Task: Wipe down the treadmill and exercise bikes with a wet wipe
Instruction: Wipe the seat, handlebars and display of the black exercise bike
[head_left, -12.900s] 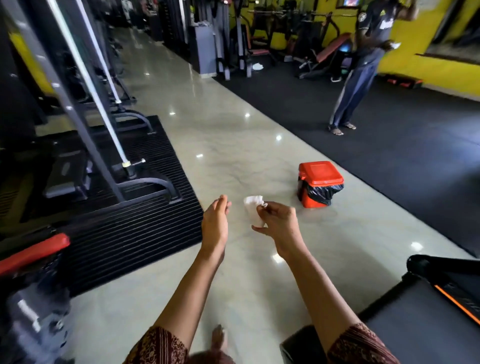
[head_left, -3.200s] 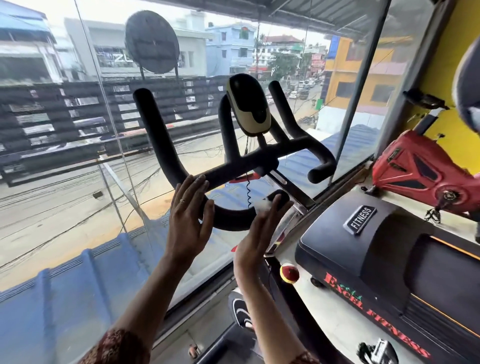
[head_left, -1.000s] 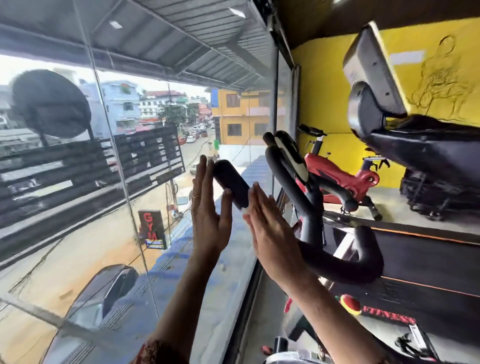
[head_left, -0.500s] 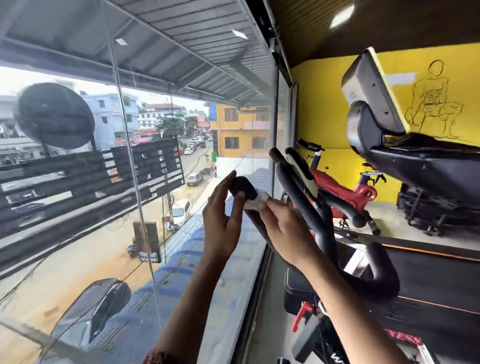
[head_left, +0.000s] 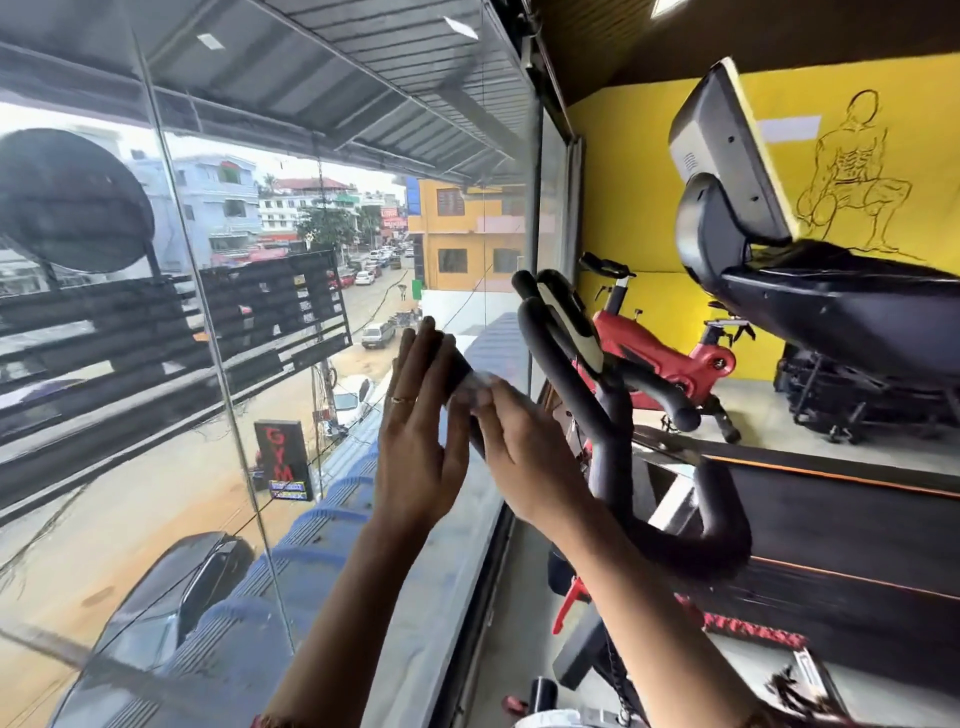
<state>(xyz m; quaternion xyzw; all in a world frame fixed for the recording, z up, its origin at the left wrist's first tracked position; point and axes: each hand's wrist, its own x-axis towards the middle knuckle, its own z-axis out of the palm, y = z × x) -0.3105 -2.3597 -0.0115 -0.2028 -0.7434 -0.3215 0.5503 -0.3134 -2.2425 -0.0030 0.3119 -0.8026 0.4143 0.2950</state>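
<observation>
The fingers of the left hand stand straight and pressed together, flat against the outer side of the near bike's handlebar tip. The right hand lays its fingers, also fairly straight, over the wet wipe. The wipe is a blurred pale wad pressed onto the grip between the two hands. The right thumb is hidden.

The job looks to be in its middle: one handlebar end is under the wipe. The lower bar, the red bike and the treadmill beside it probably still need wiping, though no surface shows whether it has been wiped. No bin, bucket or wipe packet appears in view.
</observation>
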